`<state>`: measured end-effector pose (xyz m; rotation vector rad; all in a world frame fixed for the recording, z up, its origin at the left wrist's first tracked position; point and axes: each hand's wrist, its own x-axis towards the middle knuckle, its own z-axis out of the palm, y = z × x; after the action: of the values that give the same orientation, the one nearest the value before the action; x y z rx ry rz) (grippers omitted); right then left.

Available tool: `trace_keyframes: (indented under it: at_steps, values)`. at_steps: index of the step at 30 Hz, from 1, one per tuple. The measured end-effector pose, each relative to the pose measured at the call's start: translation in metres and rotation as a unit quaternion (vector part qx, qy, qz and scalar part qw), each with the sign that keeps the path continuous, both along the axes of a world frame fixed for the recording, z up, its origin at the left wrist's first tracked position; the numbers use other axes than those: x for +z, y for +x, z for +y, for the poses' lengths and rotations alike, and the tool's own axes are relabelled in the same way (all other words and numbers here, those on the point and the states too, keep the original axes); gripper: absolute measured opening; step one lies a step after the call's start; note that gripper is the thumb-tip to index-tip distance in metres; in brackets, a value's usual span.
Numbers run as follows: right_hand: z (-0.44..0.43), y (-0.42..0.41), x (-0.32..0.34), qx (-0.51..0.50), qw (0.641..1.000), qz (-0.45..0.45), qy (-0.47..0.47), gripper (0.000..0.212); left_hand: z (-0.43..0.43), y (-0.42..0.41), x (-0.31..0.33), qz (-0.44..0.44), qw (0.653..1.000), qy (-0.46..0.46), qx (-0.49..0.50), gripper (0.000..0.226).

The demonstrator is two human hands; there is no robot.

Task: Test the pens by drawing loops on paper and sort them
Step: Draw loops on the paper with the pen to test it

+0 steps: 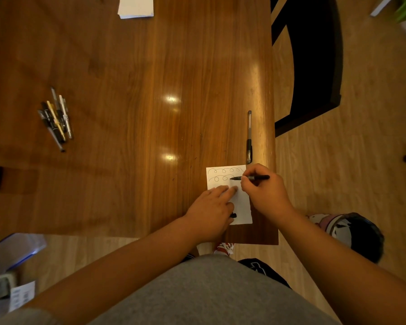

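Pinching a black pen (251, 177) near its tip, the right hand (260, 186) has its fingers curled round the barrel and lays it low and nearly sideways, nib touching the end of the second row of loops (220, 178), which looks unfinished beside the fuller first row (224, 170) above it. The left hand (211, 212) lies flat with straight fingers on the paper (242, 201), apparently to keep the small sheet from sliding under the strokes. A small black piece (233, 216), likely the pen's cap, peeks out at its thumb side; whether it is gripped or merely lies there cannot be told. Just beyond the sheet, near the table (150, 66) edge, one capped pen (249, 137) lies alone, probably a sorted one. Well apart on the left, a cluster of pens (55, 118) seems to await testing, and spare sheets (136, 7) sit at the far edge.
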<state>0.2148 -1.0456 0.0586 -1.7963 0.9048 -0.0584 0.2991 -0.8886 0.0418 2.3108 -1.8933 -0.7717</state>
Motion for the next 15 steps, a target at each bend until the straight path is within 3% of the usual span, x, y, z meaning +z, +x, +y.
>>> trace_keyframes:
  at_steps: [8,15]
  values:
    - [-0.009,0.004,0.000,-0.016,1.000,-0.011,0.007,0.003,-0.002,0.000,-0.002,-0.022,1.000,0.000,-0.009,0.042]
    - [-0.014,-0.003,0.001,-0.015,0.999,0.011,-0.030,0.018,-0.005,-0.001,-0.003,-0.040,0.999,-0.011,-0.012,0.042]
